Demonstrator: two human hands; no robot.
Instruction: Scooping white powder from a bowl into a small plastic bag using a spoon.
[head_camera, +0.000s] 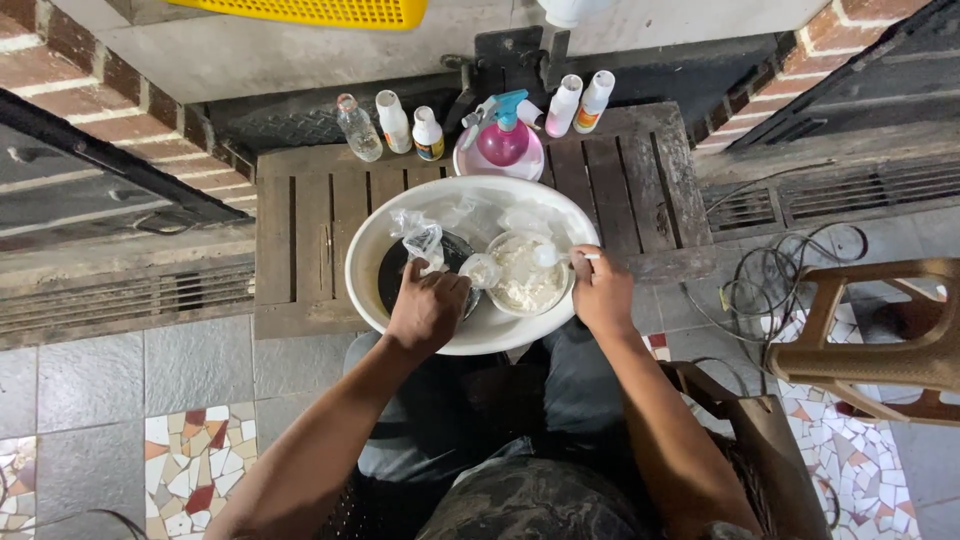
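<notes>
In the middle of the picture a big white basin (400, 215) holds a bowl of white stuff (527, 275), where the left hand (428, 310) pinches a clear bag (420, 240) and the right hand (603, 292) grips what may be a white spoon (556, 257).

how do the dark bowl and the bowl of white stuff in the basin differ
The dark bowl is black inside and shows no white fill; the other bowl is pale and holds a white, crumbly mass. The left hand covers part of the dark bowl and grips a clear plastic bag over it, while the right hand holds a white spoon at the pale bowl. Both sit side by side inside the white basin.
</notes>
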